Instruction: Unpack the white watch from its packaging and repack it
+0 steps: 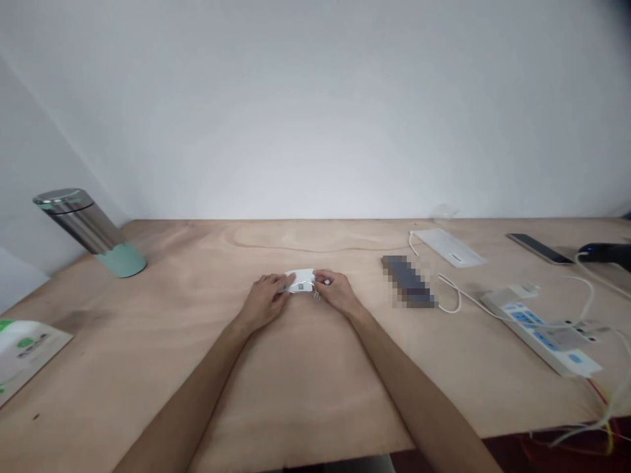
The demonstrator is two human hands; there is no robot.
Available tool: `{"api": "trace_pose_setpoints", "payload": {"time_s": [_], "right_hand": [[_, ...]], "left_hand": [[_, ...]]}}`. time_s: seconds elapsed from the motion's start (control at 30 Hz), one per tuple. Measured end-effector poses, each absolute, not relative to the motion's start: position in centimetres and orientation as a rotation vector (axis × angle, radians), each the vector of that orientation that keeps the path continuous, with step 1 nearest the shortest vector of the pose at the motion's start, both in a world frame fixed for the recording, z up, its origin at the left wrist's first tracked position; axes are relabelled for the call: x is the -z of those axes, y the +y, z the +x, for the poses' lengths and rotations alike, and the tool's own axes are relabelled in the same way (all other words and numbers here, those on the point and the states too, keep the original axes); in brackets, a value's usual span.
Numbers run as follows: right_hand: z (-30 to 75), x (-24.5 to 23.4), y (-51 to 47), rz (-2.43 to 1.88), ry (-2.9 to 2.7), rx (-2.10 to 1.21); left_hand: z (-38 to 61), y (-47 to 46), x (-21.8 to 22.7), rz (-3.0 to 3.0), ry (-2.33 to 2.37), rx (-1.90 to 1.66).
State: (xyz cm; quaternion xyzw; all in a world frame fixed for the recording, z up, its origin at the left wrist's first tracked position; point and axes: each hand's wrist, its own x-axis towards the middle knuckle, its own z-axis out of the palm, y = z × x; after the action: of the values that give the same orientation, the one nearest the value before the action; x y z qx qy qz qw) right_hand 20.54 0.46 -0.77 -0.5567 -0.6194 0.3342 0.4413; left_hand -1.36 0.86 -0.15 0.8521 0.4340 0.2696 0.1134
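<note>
A small white flat device [300, 281] with a grey label lies on the wooden table [296, 368], near its middle. My left hand [263, 299] grips its left end with curled fingers. My right hand [338, 292] pinches its right end, where a small white plug or cable end shows between the fingertips. Both forearms reach in from the near edge.
A steel and mint tumbler [89, 231] stands at the left. A green and white packet [24, 351] lies at the near left edge. At the right are a dark pixelated block [408, 281], a white flat box [449, 247], a power strip [542, 332] with cables, and a phone [539, 248].
</note>
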Motion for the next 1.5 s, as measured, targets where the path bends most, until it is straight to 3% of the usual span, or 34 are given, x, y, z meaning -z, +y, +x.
{"api": "trace_pose_setpoints", "payload": {"time_s": [0.63, 1.27, 1.5], "right_hand": [[22.6, 0.7, 0.9, -1.289, -1.515, -0.87], [23.0, 0.3, 0.9, -1.262, -1.118, -1.144], [21.3, 0.3, 0.4, -1.155, -1.015, -1.212]], "left_hand": [[-2.2, 0.5, -1.1, 2.545, 1.524, -0.492], [-2.9, 0.8, -0.7, 2.533, 1.722, -0.592], [-1.6, 0.6, -0.3, 2.574, 1.598, -0.941]]}}
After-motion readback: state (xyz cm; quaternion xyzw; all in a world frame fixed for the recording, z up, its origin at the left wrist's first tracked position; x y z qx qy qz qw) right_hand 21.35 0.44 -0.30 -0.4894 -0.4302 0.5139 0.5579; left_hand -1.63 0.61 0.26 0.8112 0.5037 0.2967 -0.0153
